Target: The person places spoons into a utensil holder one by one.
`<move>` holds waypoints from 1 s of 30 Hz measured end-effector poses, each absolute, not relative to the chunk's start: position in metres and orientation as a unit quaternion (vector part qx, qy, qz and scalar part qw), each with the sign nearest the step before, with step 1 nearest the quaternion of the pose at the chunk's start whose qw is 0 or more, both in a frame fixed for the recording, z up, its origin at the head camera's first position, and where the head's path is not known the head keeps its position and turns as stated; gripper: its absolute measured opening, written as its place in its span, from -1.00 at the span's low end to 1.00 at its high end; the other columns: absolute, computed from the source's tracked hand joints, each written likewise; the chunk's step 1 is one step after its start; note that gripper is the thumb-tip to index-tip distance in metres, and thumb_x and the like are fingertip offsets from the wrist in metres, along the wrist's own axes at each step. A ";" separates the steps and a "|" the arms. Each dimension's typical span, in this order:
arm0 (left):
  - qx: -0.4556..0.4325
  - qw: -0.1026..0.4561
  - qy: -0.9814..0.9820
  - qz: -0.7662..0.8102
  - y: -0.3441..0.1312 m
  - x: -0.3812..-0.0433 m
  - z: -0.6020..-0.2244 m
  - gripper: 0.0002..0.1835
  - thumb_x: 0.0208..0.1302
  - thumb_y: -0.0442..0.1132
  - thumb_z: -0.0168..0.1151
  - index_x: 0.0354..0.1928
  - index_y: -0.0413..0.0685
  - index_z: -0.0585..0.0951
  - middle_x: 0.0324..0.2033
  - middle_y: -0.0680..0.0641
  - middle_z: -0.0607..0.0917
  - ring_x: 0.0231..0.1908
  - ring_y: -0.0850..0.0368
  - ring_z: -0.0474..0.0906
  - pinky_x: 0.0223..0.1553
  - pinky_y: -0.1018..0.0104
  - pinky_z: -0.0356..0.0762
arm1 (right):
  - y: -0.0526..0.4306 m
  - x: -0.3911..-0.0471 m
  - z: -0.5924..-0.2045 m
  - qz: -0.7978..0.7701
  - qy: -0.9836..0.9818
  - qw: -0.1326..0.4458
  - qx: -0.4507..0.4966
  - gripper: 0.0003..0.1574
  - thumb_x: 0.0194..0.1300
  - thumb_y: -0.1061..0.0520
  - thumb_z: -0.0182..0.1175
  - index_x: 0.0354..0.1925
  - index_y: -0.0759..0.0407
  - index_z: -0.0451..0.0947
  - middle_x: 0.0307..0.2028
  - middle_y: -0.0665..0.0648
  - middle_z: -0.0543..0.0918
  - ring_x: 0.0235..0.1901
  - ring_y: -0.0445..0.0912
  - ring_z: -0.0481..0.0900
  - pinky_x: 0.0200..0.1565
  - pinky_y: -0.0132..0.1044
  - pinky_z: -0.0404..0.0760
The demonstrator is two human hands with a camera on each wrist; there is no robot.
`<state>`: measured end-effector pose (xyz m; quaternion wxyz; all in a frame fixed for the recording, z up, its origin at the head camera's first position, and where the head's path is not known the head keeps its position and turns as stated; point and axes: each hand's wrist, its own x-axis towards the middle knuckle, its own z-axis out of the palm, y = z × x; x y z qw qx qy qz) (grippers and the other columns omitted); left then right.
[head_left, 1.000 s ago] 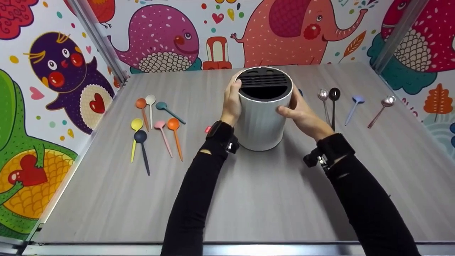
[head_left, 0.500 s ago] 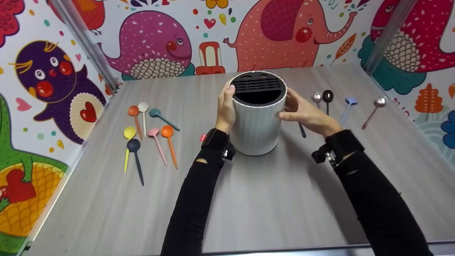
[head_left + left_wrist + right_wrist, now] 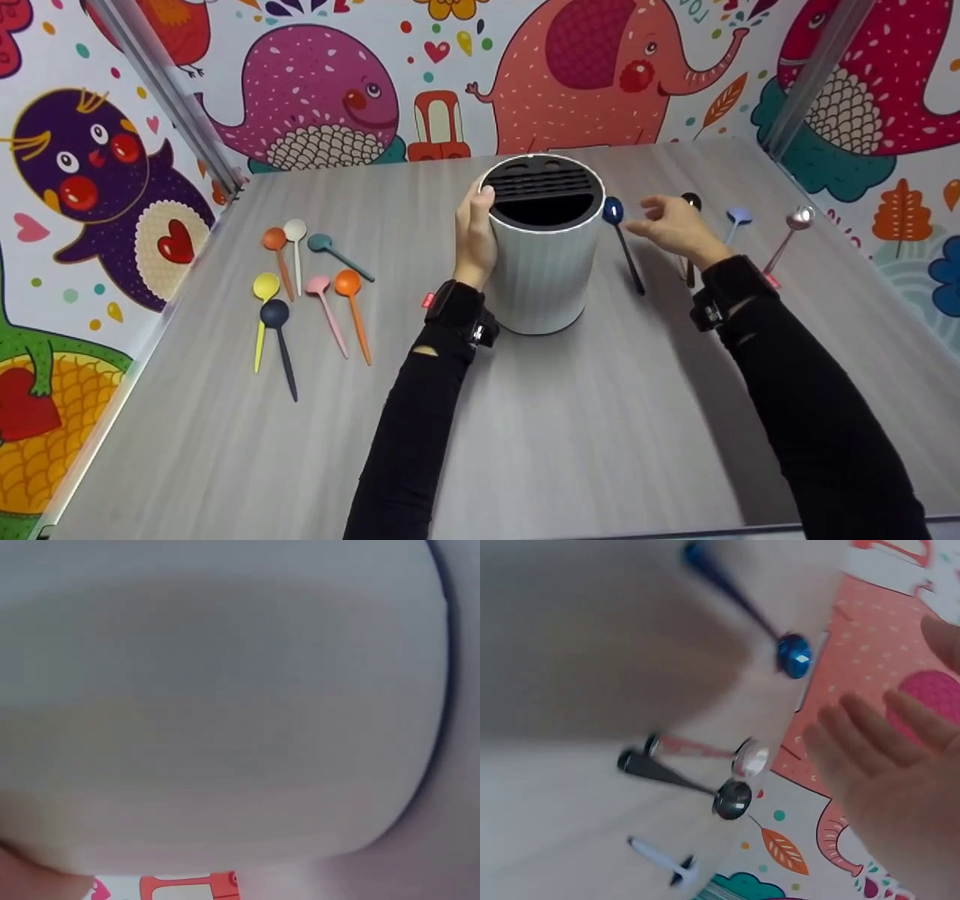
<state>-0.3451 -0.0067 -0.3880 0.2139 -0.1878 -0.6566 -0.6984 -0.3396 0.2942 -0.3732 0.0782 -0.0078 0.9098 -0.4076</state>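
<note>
A white ribbed cylindrical utensil holder (image 3: 544, 281) with a black slotted top stands upright mid-table. My left hand (image 3: 474, 238) cups its left side, thumb near the rim and the other fingers partly hidden behind it. In the left wrist view the pale wall of the holder fills most of the frame. My right hand (image 3: 679, 229) is in the air right of the holder, holding nothing, its fingers (image 3: 870, 731) loosely extended in the right wrist view. Nearest it lies a shiny blue spoon (image 3: 613, 211) with a dark handle. A black spoon (image 3: 691, 201) is partly hidden behind this hand.
Farther right lie a lavender-blue utensil (image 3: 738, 216) and a silver spoon with a reddish handle (image 3: 799, 218). Another silver spoon (image 3: 750, 759) shows beside the black one. On the left are several coloured spoons, including a yellow one (image 3: 265, 286). Patterned panels enclose the back and sides.
My right hand has let go of the holder and moved right, uncovering the blue spoon. The left hand stays on the holder. The head view has shifted slightly.
</note>
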 end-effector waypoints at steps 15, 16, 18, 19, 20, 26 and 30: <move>-0.185 0.219 -0.659 -0.696 -0.006 -0.344 -0.384 -0.32 0.33 0.01 -0.22 0.23 -0.35 0.56 0.10 -0.25 0.66 0.12 0.05 0.56 0.24 0.28 0.40 | 0.286 -0.388 -0.396 -0.241 0.966 0.073 -0.063 0.06 0.40 -0.11 0.18 0.55 0.41 -0.02 0.48 0.54 0.10 0.47 0.40 0.04 0.44 0.28 0.01; -0.185 0.219 -0.658 -0.696 -0.006 -0.343 -0.384 -0.32 0.33 0.01 -0.22 0.24 -0.35 0.56 0.11 -0.25 0.66 0.12 0.04 0.56 0.24 0.28 0.40 | 0.285 -0.391 -0.399 -0.231 0.968 0.073 -0.068 0.05 0.40 -0.11 0.18 0.55 0.42 -0.02 0.48 0.55 0.09 0.47 0.41 0.02 0.44 0.28 0.00; -0.182 0.219 -0.661 -0.695 -0.006 -0.343 -0.386 -0.31 0.32 0.02 -0.22 0.24 -0.35 0.56 0.11 -0.25 0.66 0.12 0.04 0.56 0.24 0.28 0.40 | 0.284 -0.394 -0.403 -0.212 0.971 0.083 -0.075 0.07 0.39 -0.12 0.17 0.55 0.41 -0.05 0.49 0.57 0.03 0.48 0.42 -0.04 0.45 0.29 -0.06; -0.180 0.218 -0.662 -0.693 -0.005 -0.342 -0.386 -0.30 0.32 0.03 -0.22 0.25 -0.35 0.56 0.12 -0.25 0.66 0.13 0.04 0.56 0.24 0.28 0.40 | 0.284 -0.396 -0.405 -0.206 0.971 0.089 -0.078 0.08 0.39 -0.12 0.16 0.56 0.39 -0.06 0.50 0.57 0.00 0.49 0.43 -0.07 0.45 0.30 -0.09; -0.179 0.217 -0.664 -0.693 -0.005 -0.342 -0.387 -0.30 0.32 0.03 -0.23 0.25 -0.35 0.55 0.12 -0.25 0.66 0.13 0.05 0.56 0.24 0.28 0.40 | 0.283 -0.398 -0.406 -0.205 0.970 0.101 -0.079 0.09 0.39 -0.13 0.14 0.57 0.37 -0.10 0.51 0.58 -0.06 0.50 0.44 -0.13 0.45 0.32 -0.14; -0.182 0.213 -0.661 -0.696 -0.005 -0.344 -0.388 -0.31 0.33 0.01 -0.23 0.27 -0.33 0.54 0.14 -0.23 0.66 0.15 0.07 0.55 0.26 0.28 0.39 | 0.278 -0.403 -0.409 -0.166 0.973 0.138 -0.083 0.08 0.48 -0.36 -0.09 0.62 0.19 -0.21 0.55 0.51 -0.24 0.50 0.47 -0.26 0.39 0.44 -0.12; -0.175 0.216 -0.664 -0.694 -0.006 -0.344 -0.388 -0.31 0.33 0.02 -0.22 0.26 -0.32 0.56 0.12 -0.21 0.67 0.13 0.08 0.56 0.25 0.28 0.39 | 0.275 -0.405 -0.413 -0.142 0.974 0.150 -0.090 0.02 0.52 -0.33 -0.15 0.62 0.17 -0.21 0.54 0.52 -0.25 0.49 0.47 -0.23 0.38 0.44 -0.06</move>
